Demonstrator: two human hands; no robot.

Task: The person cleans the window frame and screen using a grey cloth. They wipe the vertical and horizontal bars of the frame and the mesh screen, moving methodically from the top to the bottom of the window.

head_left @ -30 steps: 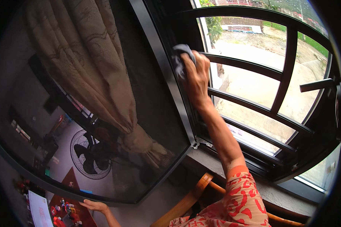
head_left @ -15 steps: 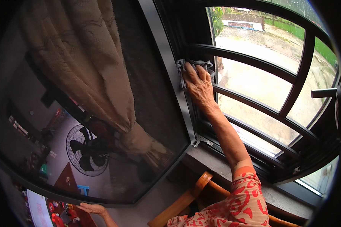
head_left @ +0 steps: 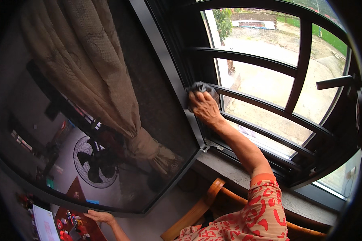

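My right hand (head_left: 207, 107) is closed over a bunched dark grey cloth (head_left: 202, 89). The cloth presses against the black window frame, where a horizontal bar meets the hinge side. My right arm, in an orange patterned sleeve, reaches up from below. To the left stands the open dark screen panel (head_left: 163, 56), which shows a reflected or see-through curtain and fan. At that panel's lower edge is my left hand (head_left: 101, 217), fingers stretched out and touching or nearly touching the edge. Whether any finger hooks behind the frame I cannot tell.
Black window bars (head_left: 261, 100) span the opening, with a handle (head_left: 334, 82) at the right. Below runs a grey concrete sill (head_left: 225, 166). A wooden chair (head_left: 205, 203) stands under it. Small red items lie on a brown table (head_left: 84, 225) at lower left.
My right hand and the cloth have slid down along the hinge side of the window frame. My left hand stays at the panel's lower edge. The view has shifted slightly.
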